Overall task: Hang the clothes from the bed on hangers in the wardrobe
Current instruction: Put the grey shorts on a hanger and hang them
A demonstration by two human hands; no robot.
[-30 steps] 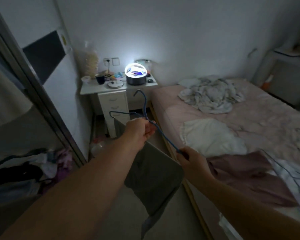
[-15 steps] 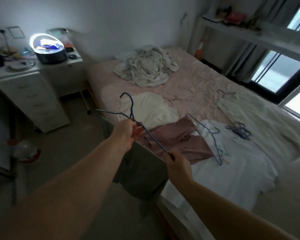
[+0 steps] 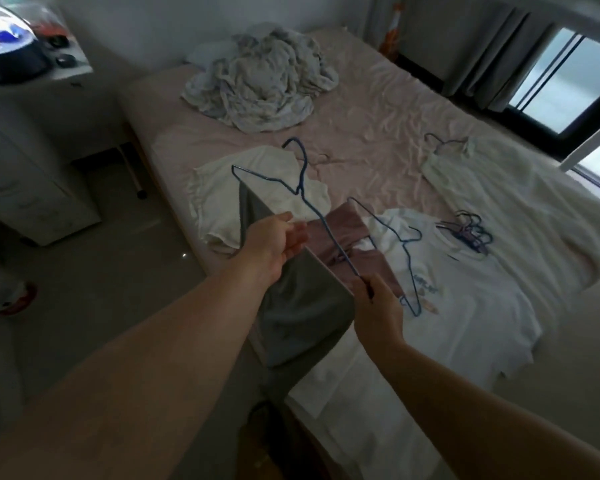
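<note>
A: Head view, the only one I have. My left hand [image 3: 274, 242] is curled on the grey garment [image 3: 302, 306] where it folds over the lower bar of the blue wire hanger [image 3: 302, 188]. My right hand [image 3: 378, 306] pinches the hanger's near corner.

B: Where does that sit against the bed [image 3: 378, 109]?

A: Over its near edge. The hanger is tilted, hook pointing up and away, and the grey cloth hangs down toward the floor beside the bed.

B: What is left on the bed?

A: A cream garment [image 3: 219, 199] just behind the hanger, a pink one [image 3: 343, 237] under it, a white shirt [image 3: 465, 296] with a second blue hanger [image 3: 406, 251] lying on it, a bundle of spare hangers [image 3: 471, 233] further right, another white piece [image 3: 520, 202] toward the window, and a crumpled heap [image 3: 260, 84] at the head of the bed.

B: Risks?

A: The cloth is only draped over a thin bar, so I'd say tilting the hanger further could slide it off. The wardrobe is out of frame, so turning toward it could swing the hem into the bed frame. The hook might also catch something.
</note>
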